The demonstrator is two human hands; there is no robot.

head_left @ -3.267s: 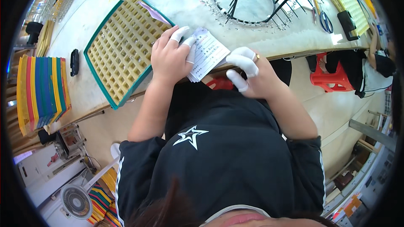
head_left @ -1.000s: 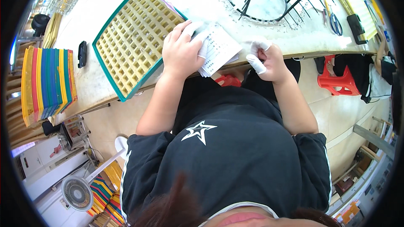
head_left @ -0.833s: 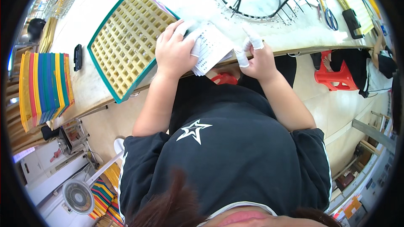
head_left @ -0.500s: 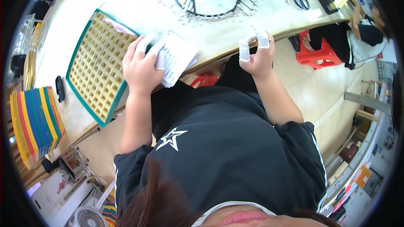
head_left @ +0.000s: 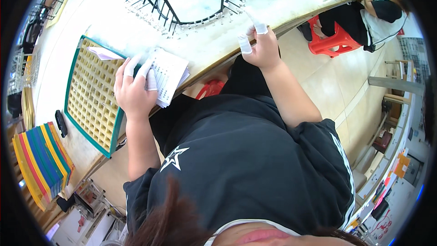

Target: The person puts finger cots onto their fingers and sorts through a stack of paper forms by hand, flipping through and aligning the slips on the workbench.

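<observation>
My left hand (head_left: 134,91) lies on a small stack of white printed paper sheets (head_left: 168,79) at the front edge of the pale table (head_left: 218,41). Its fingers, some in white finger cots, press on top of the sheets. My right hand (head_left: 261,48) is raised at the table edge, well to the right of the papers. It wears white cots on the thumb and forefinger, and the other fingers are curled. A thin pale sliver shows above the forefinger; whether it is pinched is unclear.
A yellow grid tray with a green rim (head_left: 91,100) lies left of the papers. A black wire rack with a ring (head_left: 195,0) stands behind. Coloured flat trays (head_left: 41,164) are stacked far left. Another person (head_left: 380,7) sits on a red stool (head_left: 337,43) at right.
My right hand has left the paper stack and moved right and up along the table edge. My left hand stays on the papers. The view has swung.
</observation>
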